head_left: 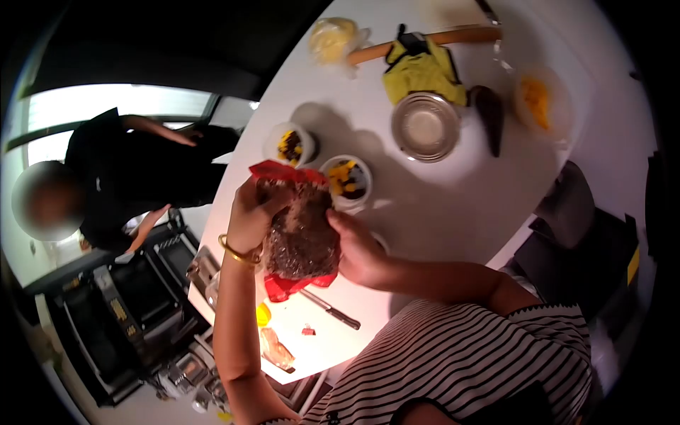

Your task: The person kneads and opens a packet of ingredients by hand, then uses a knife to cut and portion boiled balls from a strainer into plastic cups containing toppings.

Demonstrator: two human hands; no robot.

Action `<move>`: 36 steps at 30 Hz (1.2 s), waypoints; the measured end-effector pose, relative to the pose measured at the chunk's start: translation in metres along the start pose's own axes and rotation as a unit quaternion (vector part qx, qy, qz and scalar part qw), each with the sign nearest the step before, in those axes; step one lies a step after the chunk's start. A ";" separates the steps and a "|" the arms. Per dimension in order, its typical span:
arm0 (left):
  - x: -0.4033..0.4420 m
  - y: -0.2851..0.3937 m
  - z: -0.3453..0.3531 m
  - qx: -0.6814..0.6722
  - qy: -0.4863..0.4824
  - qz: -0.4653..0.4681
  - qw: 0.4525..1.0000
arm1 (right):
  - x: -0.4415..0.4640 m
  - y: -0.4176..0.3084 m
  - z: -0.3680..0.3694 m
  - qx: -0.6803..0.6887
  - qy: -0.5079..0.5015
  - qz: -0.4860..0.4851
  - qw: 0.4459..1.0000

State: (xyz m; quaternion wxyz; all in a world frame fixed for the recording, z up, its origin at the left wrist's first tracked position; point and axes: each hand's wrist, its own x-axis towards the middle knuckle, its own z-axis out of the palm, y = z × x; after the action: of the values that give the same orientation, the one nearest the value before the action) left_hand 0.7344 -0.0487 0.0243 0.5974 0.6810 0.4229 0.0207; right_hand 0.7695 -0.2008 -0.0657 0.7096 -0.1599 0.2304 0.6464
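A clear-fronted bag [303, 237] with red ends, full of something dark brown, is held up over the white table. My left hand [251, 212], with a gold bangle at the wrist, grips its upper left side near the red top edge. My right hand [358, 248] is closed on the bag's right side, thumb on its front. Just behind the bag stand two white cups, one [290, 144] at the upper left and one [346, 178] at the upper right, both holding yellow pieces and dark bits. A knife [333, 310] lies below the bag.
On the white table [453, 219] are a metal bowl [426, 127], a yellow-green cloth [423, 74], a wooden rolling pin [460, 35], a dark elongated object [489, 117], and a container with orange-yellow food [536, 103]. A person in black [152, 166] stands across at the left.
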 end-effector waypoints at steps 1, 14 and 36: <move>0.008 -0.002 0.008 -0.003 -0.014 0.006 1.000 | -0.004 -0.002 0.003 -0.006 0.020 -0.014 1.000; 0.030 -0.023 0.026 0.167 0.028 0.090 0.981 | 0.006 0.008 -0.013 -0.007 0.010 0.026 1.000; -0.009 -0.047 0.029 -0.006 0.055 0.068 0.996 | -0.003 0.012 -0.023 -0.194 -0.042 -0.053 0.979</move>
State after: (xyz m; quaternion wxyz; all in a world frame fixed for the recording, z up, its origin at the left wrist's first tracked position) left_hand 0.7182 -0.0807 -0.0186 0.5744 0.7027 0.4075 0.1015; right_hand 0.7546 -0.2139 -0.0823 0.7071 -0.2795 0.0615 0.6466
